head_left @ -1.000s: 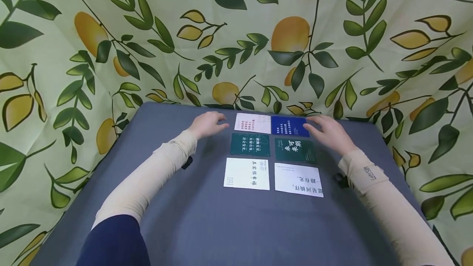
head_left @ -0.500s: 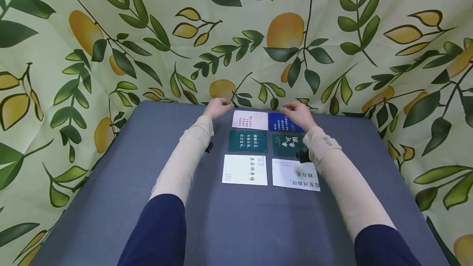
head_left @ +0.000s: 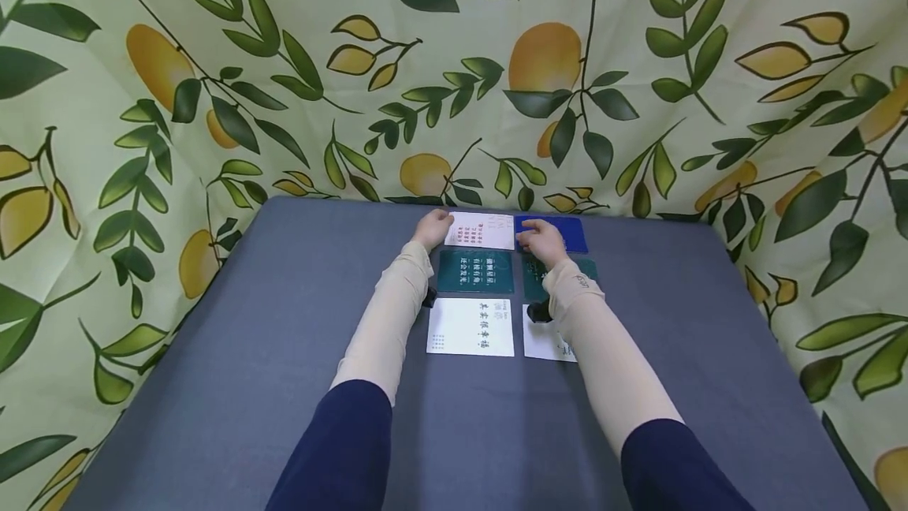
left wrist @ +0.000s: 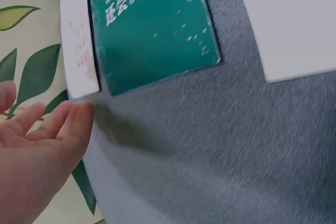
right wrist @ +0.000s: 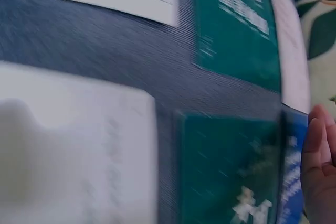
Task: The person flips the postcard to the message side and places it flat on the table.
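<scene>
Several postcard-like printed cards lie flat in two columns. My left hand (head_left: pixel 431 230) is at the left end of the pale pink card (head_left: pixel 482 229), fingertips right by its corner in the left wrist view. My right hand (head_left: pixel 543 242) reaches over the left part of the blue card (head_left: pixel 573 233), its fingertips close to the seam with the pink one. Below are two dark green cards, the left one (head_left: pixel 475 270) fully visible and the right one (head_left: pixel 532 281) partly hidden by my sleeve. Neither hand visibly grips a card.
Two white cards form the nearest row: the left white card (head_left: pixel 461 330) shows whole, the right white card (head_left: pixel 546 345) is partly under my right forearm. A grey-blue cloth covers the table (head_left: pixel 284 322). A leaf-and-fruit patterned curtain (head_left: pixel 284 61) hangs behind and at the sides.
Both hands have come inward and forward from either side of the cards. The right hand has moved left across the blue card, the left to the pink card's edge. The cards keep their layout.
</scene>
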The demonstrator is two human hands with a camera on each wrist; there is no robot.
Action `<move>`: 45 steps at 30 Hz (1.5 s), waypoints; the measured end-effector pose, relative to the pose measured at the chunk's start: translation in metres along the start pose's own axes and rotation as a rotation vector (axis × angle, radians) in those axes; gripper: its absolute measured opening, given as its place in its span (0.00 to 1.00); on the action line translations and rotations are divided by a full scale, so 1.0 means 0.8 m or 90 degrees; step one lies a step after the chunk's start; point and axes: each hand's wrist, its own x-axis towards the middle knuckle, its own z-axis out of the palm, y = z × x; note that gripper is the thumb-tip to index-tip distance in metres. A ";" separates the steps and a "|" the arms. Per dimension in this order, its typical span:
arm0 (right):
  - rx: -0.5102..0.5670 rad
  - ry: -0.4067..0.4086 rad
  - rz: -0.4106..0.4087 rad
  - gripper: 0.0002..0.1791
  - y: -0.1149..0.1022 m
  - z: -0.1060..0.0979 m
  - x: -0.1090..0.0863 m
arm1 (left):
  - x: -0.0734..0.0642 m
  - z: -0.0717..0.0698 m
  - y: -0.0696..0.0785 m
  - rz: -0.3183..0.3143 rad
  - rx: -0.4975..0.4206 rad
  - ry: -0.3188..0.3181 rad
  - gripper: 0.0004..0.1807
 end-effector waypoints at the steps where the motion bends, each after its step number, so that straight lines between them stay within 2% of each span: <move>1: 0.006 0.002 0.007 0.27 0.003 0.004 0.000 | 0.012 0.007 -0.005 -0.014 -0.007 -0.001 0.30; 3: 0.015 0.012 0.024 0.27 0.007 0.012 0.000 | 0.019 0.013 -0.013 -0.013 -0.034 0.008 0.30; 6: 0.031 0.027 0.040 0.27 0.009 0.022 -0.001 | 0.030 0.020 -0.022 -0.036 -0.074 -0.017 0.29; 8: 0.025 0.038 0.046 0.26 0.006 0.028 -0.001 | 0.046 0.032 -0.039 -0.019 -0.084 -0.002 0.32; 9: 0.018 0.042 0.044 0.26 0.005 0.031 -0.001 | 0.047 0.034 -0.039 -0.028 -0.098 -0.013 0.33; 11: 0.004 0.055 0.043 0.26 0.001 0.036 0.000 | 0.046 0.040 -0.037 -0.034 -0.100 -0.014 0.36; 12: -0.005 0.062 0.041 0.26 -0.001 0.039 0.000 | 0.027 0.035 -0.023 -0.045 -0.103 -0.026 0.36; 13: -0.013 0.068 0.040 0.26 -0.003 0.040 0.000 | 0.021 0.035 -0.017 -0.055 -0.106 -0.038 0.38; 17: -0.021 0.085 0.048 0.26 -0.007 0.044 -0.003 | 0.020 0.042 -0.013 -0.064 -0.114 -0.075 0.41; 18: -0.023 0.086 0.049 0.26 -0.008 0.044 -0.004 | 0.023 0.044 -0.015 -0.067 -0.120 -0.078 0.40; 19: -0.025 0.085 0.051 0.26 -0.008 0.045 -0.004 | 0.044 0.054 -0.031 -0.059 -0.123 -0.073 0.42; 20: -0.024 0.083 0.053 0.26 -0.008 0.045 -0.005 | 0.051 0.058 -0.037 -0.058 -0.124 -0.067 0.44; 24: 0.011 0.070 0.054 0.26 -0.009 0.045 -0.003 | 0.066 0.062 -0.050 -0.061 -0.139 -0.040 0.51; 25: 0.023 0.066 0.057 0.26 -0.009 0.044 -0.002 | 0.065 0.061 -0.049 -0.060 -0.140 -0.034 0.52; 26: 0.038 0.063 0.059 0.26 -0.009 0.044 -0.001 | 0.048 0.052 -0.034 -0.067 -0.140 -0.033 0.50; 27: 0.053 0.059 0.062 0.26 -0.010 0.043 -0.001 | 0.040 0.046 -0.026 -0.072 -0.146 -0.036 0.48; 29: 0.077 0.052 0.071 0.27 -0.011 0.042 0.000 | 0.033 0.039 -0.018 -0.070 -0.155 -0.031 0.46; 31: 0.096 0.045 0.080 0.27 -0.013 0.041 0.001 | 0.047 0.041 -0.024 -0.082 -0.172 -0.026 0.51; 32: 0.104 0.042 0.084 0.27 -0.013 0.041 0.002 | 0.068 0.047 -0.041 -0.086 -0.184 -0.026 0.52; 33: 0.111 0.037 0.089 0.27 -0.014 0.042 0.002 | 0.070 0.046 -0.043 -0.086 -0.200 -0.021 0.53; 34: 0.120 0.032 0.094 0.27 -0.014 0.042 0.003 | 0.065 0.043 -0.041 -0.083 -0.213 -0.011 0.56; 36: 0.131 0.027 0.100 0.27 -0.015 0.044 0.004 | 0.024 0.023 -0.012 -0.107 -0.235 -0.008 0.53; 37: 0.135 0.025 0.100 0.27 -0.015 0.045 0.004 | -0.002 0.012 0.007 -0.111 -0.244 -0.005 0.49; 38: 0.136 0.023 0.097 0.28 -0.016 0.046 0.005 | -0.036 -0.003 0.031 -0.113 -0.254 -0.005 0.45; 39: 0.140 0.024 0.094 0.28 -0.016 0.046 0.005 | -0.079 -0.021 0.064 -0.120 -0.258 -0.004 0.42; 41: 0.140 0.032 0.083 0.28 -0.018 0.047 0.005 | -0.100 -0.031 0.081 -0.122 -0.272 -0.008 0.38; 45: 0.146 0.057 0.059 0.27 -0.022 0.046 0.006 | -0.104 -0.035 0.086 -0.105 -0.300 -0.016 0.36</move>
